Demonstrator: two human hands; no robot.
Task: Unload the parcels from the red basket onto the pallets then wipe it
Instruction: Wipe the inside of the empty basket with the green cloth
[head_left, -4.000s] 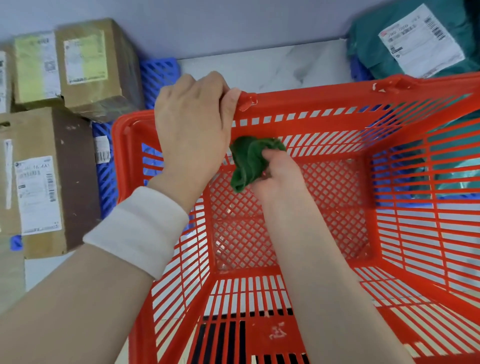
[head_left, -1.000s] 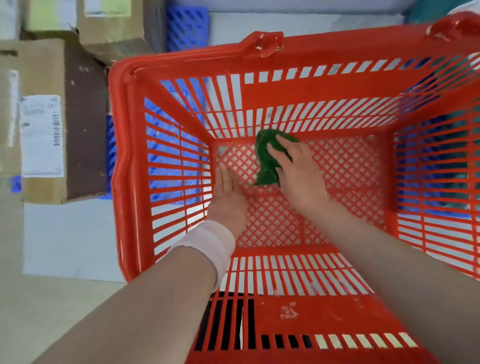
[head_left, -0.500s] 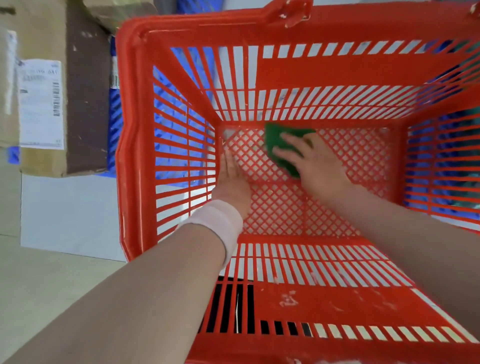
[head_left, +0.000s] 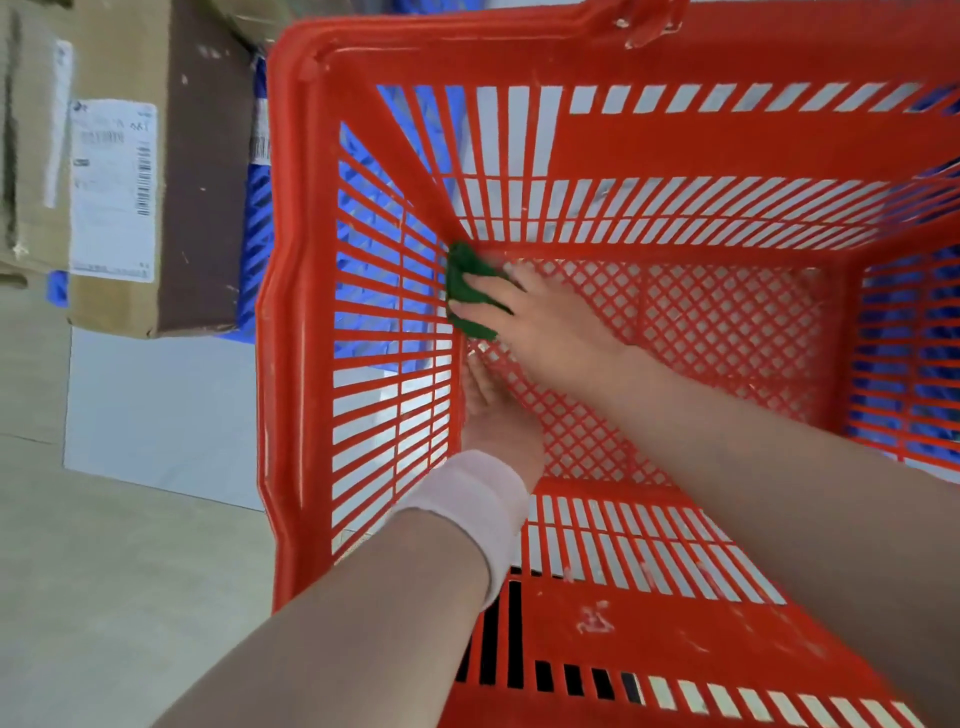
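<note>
The red basket (head_left: 291, 364) fills the view, and no parcels lie inside it. My right hand (head_left: 540, 322) presses a green cloth (head_left: 467, 291) against the mesh floor in the basket's far left corner, fingers spread over the cloth. My left hand (head_left: 493, 415), with a pale wristband, lies flat and open on the basket floor against the left wall, just nearer to me than the cloth.
A brown cardboard parcel (head_left: 130, 171) with a white shipping label sits on a blue pallet (head_left: 257, 208) left of the basket. A pale floor slab (head_left: 156, 415) lies below it. Blue pallet also shows through the basket's right wall.
My right hand has slid the green cloth leftward across the basket floor into the far left corner. My left hand stays flat on the floor by the left wall.
</note>
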